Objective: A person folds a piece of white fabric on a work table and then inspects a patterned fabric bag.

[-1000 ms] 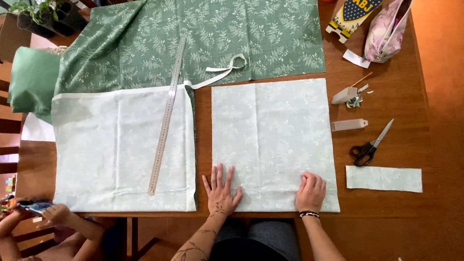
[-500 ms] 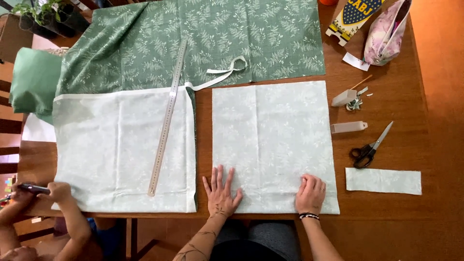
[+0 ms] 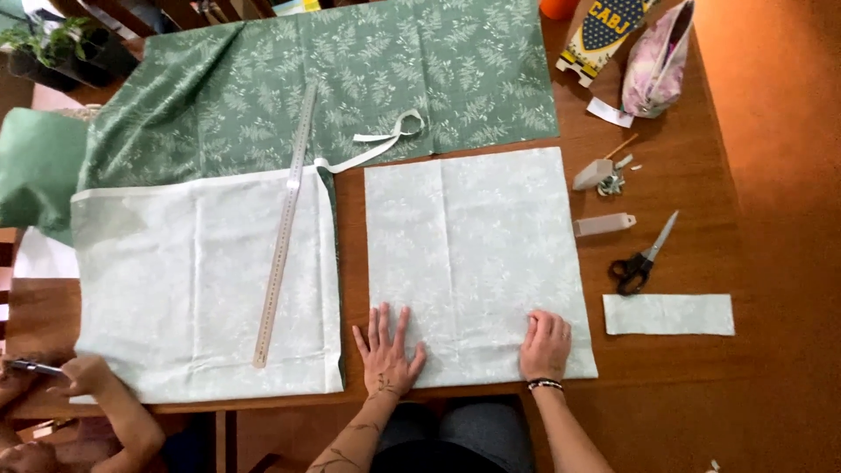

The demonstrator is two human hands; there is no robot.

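Little is changed since the earlier frame: both palms are kept flat, fingers spread, left hand [image 3: 386, 350] and right hand [image 3: 545, 343], on the near edge of the pale fabric panel [image 3: 473, 254], whose long axis runs away toward the table's [image 3: 762, 263] far edge.

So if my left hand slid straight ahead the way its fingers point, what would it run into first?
The left hand lies flat on the pale fabric rectangle, fingers pointing up the table. Ahead is only more of that cloth; past its far edge, probably the white strip on the dark green leaf-print fabric.
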